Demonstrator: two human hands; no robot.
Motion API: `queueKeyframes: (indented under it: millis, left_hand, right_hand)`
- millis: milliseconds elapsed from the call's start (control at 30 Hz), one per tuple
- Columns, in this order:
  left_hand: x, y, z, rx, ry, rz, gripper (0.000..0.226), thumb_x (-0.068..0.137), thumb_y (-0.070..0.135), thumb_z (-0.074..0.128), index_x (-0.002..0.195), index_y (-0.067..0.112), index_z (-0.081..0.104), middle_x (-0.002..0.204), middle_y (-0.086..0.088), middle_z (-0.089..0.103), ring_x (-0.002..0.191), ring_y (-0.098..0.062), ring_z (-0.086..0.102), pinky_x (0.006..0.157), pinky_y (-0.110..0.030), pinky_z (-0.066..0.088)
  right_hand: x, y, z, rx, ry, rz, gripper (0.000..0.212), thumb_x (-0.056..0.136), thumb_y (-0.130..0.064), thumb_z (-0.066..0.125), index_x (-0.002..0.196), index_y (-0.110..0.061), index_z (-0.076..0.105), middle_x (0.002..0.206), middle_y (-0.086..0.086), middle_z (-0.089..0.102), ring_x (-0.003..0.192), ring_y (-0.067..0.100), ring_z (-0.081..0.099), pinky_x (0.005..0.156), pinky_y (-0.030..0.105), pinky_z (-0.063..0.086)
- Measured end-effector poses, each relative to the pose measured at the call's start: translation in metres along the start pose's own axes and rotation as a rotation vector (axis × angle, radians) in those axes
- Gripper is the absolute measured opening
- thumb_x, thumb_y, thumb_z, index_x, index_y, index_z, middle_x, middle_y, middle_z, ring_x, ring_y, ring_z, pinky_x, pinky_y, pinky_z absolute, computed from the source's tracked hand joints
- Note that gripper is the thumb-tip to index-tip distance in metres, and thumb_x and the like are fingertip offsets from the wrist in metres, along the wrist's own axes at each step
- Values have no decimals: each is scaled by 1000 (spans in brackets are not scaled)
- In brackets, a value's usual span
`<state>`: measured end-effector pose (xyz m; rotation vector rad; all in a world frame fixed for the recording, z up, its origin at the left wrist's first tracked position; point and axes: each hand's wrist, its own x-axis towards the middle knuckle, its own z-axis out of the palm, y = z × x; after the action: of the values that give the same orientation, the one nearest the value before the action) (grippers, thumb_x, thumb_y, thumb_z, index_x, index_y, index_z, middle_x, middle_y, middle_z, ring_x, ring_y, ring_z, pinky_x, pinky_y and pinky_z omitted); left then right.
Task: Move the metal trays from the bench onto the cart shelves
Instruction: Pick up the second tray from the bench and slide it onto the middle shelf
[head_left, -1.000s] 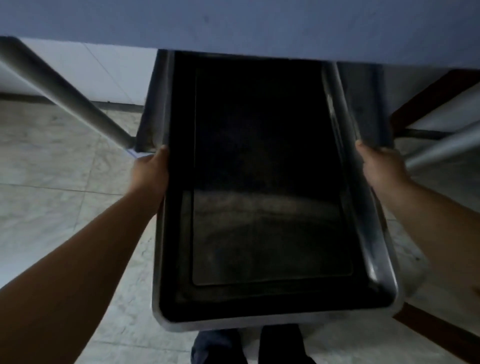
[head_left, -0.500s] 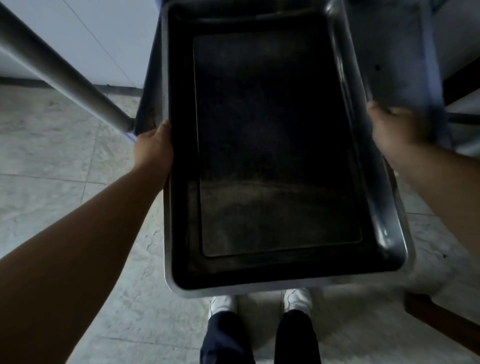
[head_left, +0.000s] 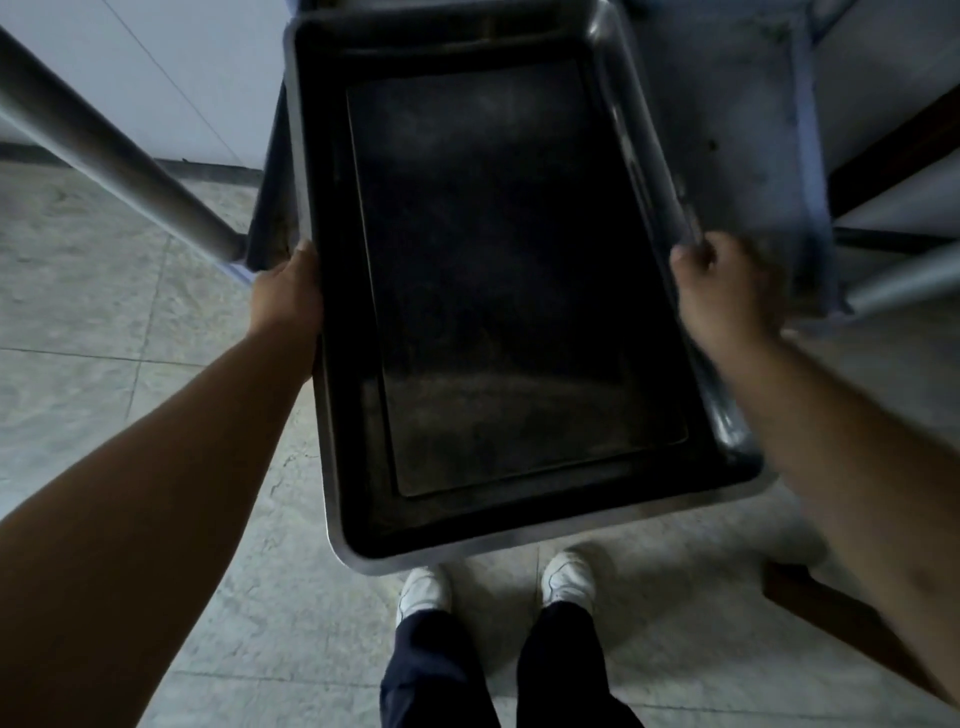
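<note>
Gripping the long sides of one metal tray (head_left: 519, 291), both hands are closed on its rim: the left hand (head_left: 287, 296) on the left edge, the right hand (head_left: 727, 291) on the right edge, the latter blurred so finger placement under the rim cannot be confirmed. The tray is carried in the air above the tiled floor (head_left: 104, 312), its near end over the person's white shoes (head_left: 423, 592) and tilted slightly down to the near right. Its far end overlaps a grey cart shelf (head_left: 748, 130); whether it touches that surface cannot be told. A metal cart post (head_left: 104, 140) runs diagonally at the far left, close to the left hand.

Assessed risks: the grips sit toward the far half, leaving the near end unsupported, so the tray could tip toward the feet. The left knuckles could strike the post during insertion. The skew may jam a far corner against the shelf edge.
</note>
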<state>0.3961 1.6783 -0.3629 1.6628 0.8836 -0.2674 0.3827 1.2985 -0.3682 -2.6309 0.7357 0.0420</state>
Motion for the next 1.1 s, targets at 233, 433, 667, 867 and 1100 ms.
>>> queueKeyframes:
  millis: [233,433,667,867,1100]
  left_hand:
    - [-6,3,-4,-21,-63,-63,49,91,58,55,119,19,66,111,-9,74,94,-25,74,86,-44,60]
    - [-39,-27,-9,-160,-242,-32,34,96,44,57,92,15,75,89,-7,73,84,-26,71,71,-37,58]
    - [-89,-74,15,-214,-402,36,30,105,32,42,90,13,61,72,-4,62,67,-22,59,64,-35,51]
    - [-106,-105,41,-73,-437,79,30,103,34,45,92,14,65,75,1,71,67,-15,63,59,-28,46]
    - [-111,-83,64,-169,-471,173,18,99,27,54,97,14,66,85,-1,76,78,-16,71,61,-24,52]
  right_hand:
    - [-223,40,-6,583,115,633,42,94,-34,58,121,-3,50,118,14,55,100,23,60,88,36,44]
    - [-215,19,6,1200,29,798,30,102,-33,42,82,-15,56,56,-1,52,50,12,57,53,22,53]
    - [-150,54,-9,1245,57,758,26,99,-38,48,89,-18,61,57,-8,56,54,6,55,56,23,48]
    - [-72,81,-17,1219,-76,651,25,98,-42,50,91,-20,59,75,-1,56,62,12,55,54,25,38]
    - [37,60,-15,931,-44,598,29,91,-48,57,91,-20,66,87,0,72,79,17,69,73,32,56]
